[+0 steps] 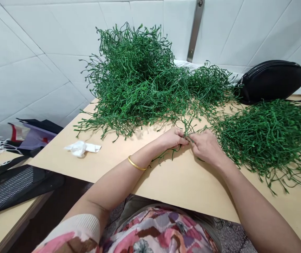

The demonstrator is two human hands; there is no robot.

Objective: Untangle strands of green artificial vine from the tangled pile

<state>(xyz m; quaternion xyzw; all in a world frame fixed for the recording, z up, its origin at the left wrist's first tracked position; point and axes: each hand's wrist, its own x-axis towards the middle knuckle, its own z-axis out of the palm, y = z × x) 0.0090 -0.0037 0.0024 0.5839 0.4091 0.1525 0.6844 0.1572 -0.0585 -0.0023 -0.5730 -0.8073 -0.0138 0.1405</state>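
Both hands meet over the tabletop, pinching thin green artificial plant stems [187, 123] between them. My left hand [173, 137], below a gold bangle, is closed with its fingertips on the stems. My right hand [205, 144] is closed too, thumb and forefinger touching the same stems from the right. Some strands trail under my left wrist. Just beyond the hands rises a big tangled heap of green plastic stems [137, 80] with small tips. A second pile of stems [266, 137] lies close to my right forearm. Exactly how many stems the fingers hold is hidden.
A crumpled white tissue [79, 148] lies left on the pale table [108, 172]. At the back right stands a black zipped bag [274, 80]. White tiled wall [39, 80] closes off the back. Bags and a dark mesh item [13, 186] sit on a lower surface at left.
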